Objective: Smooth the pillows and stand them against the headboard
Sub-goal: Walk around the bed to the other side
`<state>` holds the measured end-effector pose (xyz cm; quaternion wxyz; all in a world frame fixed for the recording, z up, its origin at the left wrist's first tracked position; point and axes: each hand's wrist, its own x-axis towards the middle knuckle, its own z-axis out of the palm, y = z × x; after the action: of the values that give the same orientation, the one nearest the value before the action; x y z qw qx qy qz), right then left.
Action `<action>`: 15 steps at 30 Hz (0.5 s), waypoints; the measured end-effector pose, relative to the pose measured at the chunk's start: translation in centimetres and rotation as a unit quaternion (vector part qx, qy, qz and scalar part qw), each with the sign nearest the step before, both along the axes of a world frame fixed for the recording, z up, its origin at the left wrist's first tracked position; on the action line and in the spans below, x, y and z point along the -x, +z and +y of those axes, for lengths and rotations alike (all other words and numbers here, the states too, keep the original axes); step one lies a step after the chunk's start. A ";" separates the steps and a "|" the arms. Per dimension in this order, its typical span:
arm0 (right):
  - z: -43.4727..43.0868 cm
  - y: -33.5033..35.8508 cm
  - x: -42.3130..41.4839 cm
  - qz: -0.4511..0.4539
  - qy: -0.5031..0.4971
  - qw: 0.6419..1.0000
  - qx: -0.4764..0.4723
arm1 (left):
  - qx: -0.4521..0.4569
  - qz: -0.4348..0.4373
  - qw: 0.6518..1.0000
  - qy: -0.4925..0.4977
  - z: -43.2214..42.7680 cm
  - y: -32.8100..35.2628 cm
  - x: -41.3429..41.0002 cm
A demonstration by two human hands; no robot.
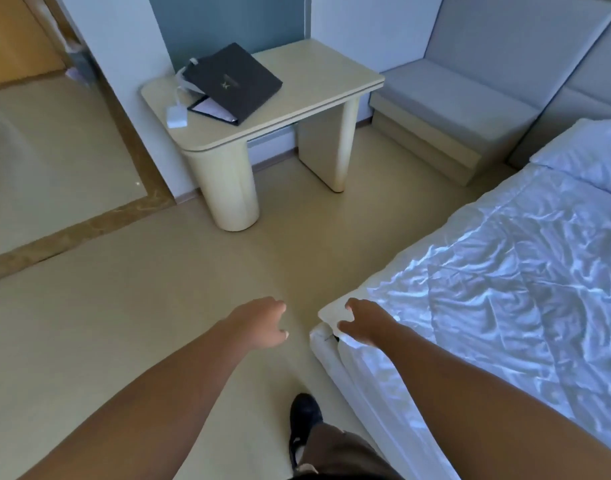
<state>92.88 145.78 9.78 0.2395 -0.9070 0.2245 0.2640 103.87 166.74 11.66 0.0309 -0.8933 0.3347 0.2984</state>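
A white pillow [588, 154] lies flat at the far right, at the head of the bed, partly cut off by the frame edge. Behind it rises the grey padded headboard [574, 81]. A wrinkled white duvet [505, 271] covers the bed. My right hand [364, 322] rests on the near corner of the bed, fingers curled over the duvet edge; whether it grips the fabric is unclear. My left hand [262, 322] hovers over the floor just left of that corner, fingers loosely apart, holding nothing. Both hands are far from the pillow.
A cream table [297, 95] stands ahead by the wall with a black folder [233, 81] and a small white box [176, 116] on it. A grey upholstered bench [446, 109] fills the corner beside the bed. Beige floor [124, 323] lies between table and bed. My black shoe [304, 414] is below.
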 end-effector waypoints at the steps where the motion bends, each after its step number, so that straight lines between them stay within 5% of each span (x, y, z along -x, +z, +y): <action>1: -1.1 0.1 -1.8 -0.003 -0.014 1.000 -0.003 | -0.010 0.002 1.000 -0.016 -1.3 0.1 -2.0; 15: -15.2 -0.5 -23.2 -0.011 -0.201 0.979 0.016 | 0.022 0.023 0.983 -0.179 -21.8 0.6 -29.9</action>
<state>116.08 130.61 9.28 0.2752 -0.8502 0.4034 0.1969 133.81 144.96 12.24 0.0562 -0.8123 0.4961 0.3016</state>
